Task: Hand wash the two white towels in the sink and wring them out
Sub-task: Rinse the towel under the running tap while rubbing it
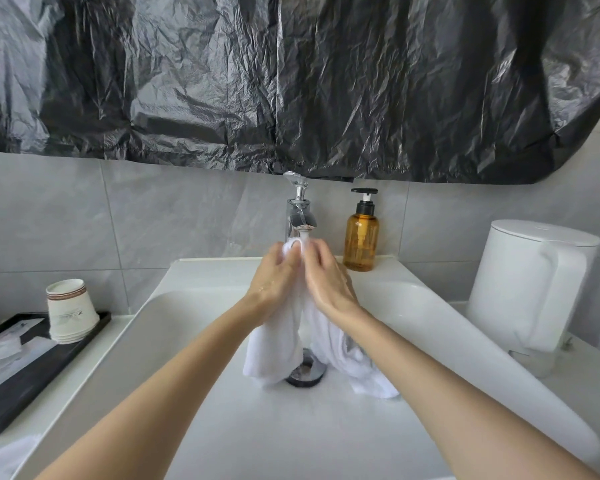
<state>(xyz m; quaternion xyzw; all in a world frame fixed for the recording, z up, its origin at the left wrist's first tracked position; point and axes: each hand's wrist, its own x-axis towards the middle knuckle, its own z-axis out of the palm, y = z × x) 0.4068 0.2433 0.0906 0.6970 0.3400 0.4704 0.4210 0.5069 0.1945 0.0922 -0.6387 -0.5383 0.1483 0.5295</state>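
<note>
A wet white towel [274, 344] hangs from both my hands over the white sink [222, 427]. My left hand [274, 271] and my right hand [326, 275] pinch its top edge together right under the chrome faucet [300, 216], where water runs onto the cloth. The towel's lower folds drape down to the basin on both sides of the chrome drain [305, 372]. More white cloth [357, 368] lies bunched right of the drain; I cannot tell whether it is a separate towel.
An amber soap pump bottle [361, 237] stands right of the faucet. A white kettle [530, 289] sits on the right counter. At left, stacked paper cups [70, 310] rest on a black tray [32, 375]. Black plastic sheeting [291, 81] covers the wall above.
</note>
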